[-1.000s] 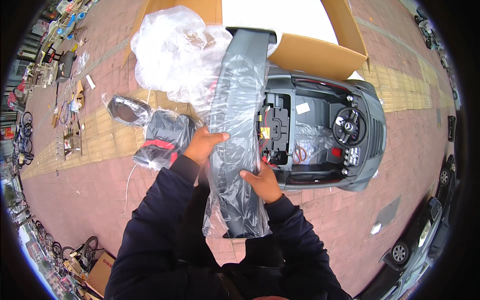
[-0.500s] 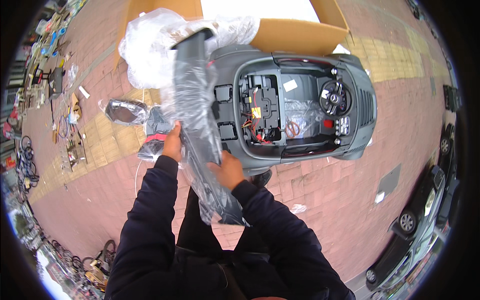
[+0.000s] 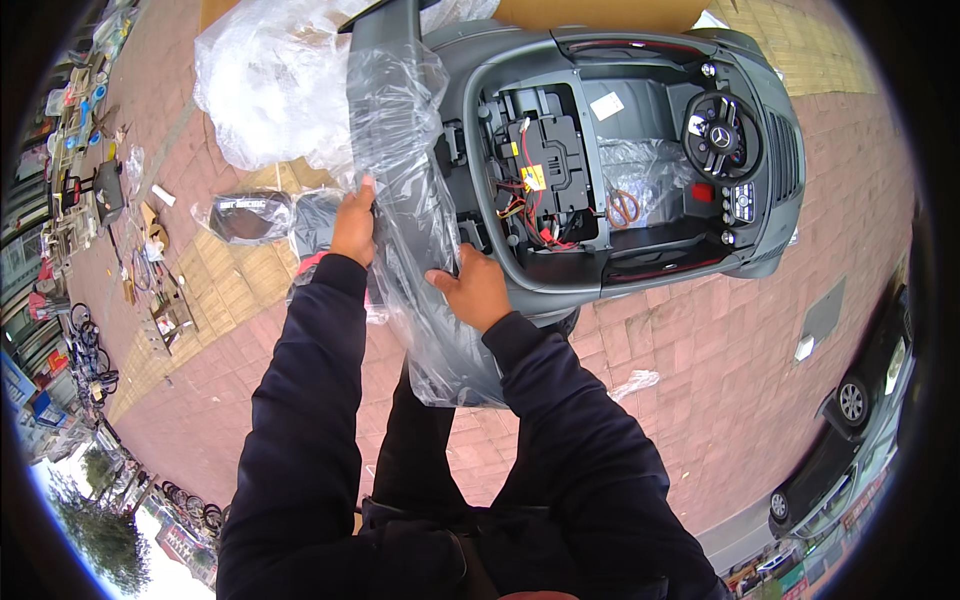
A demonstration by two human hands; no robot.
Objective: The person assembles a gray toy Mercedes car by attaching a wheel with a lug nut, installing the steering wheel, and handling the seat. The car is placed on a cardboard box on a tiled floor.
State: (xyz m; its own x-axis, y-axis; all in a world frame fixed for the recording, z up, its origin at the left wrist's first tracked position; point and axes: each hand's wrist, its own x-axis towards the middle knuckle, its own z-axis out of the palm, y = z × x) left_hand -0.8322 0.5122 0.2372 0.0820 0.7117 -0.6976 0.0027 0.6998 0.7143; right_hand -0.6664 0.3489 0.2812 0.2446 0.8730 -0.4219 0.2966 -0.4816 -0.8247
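Observation:
A long dark grey spoiler (image 3: pixel 405 200), wrapped in clear plastic, is held between my two hands across the rear of a grey ride-on toy car (image 3: pixel 475 68). My left hand (image 3: pixel 355 228) grips its left edge with the thumb on top. My right hand (image 3: pixel 478 288) grips the opposite edge lower down, its thumb over the plastic. The underside fingers of both hands are partly hidden. Just right of the spoiler, the car's open compartment shows a black unit (image 3: pixel 552 160) with coloured wires. Farther right is the black steering wheel (image 3: pixel 721 138).
Crumpled clear wrap (image 3: pixel 265 95) lies at the far left, near a cardboard box (image 3: pixel 610 14). Bagged dark parts (image 3: pixel 250 218) rest left of my left hand. A plastic scrap (image 3: pixel 636 383) lies on the brick paving (image 3: pixel 690 340). Parked cars (image 3: pixel 850 400) stand at the right.
The toy car, box and wrap sit higher in the picture, and the car looks larger. Both hands keep their hold on the spoiler, which has turned slightly more upright.

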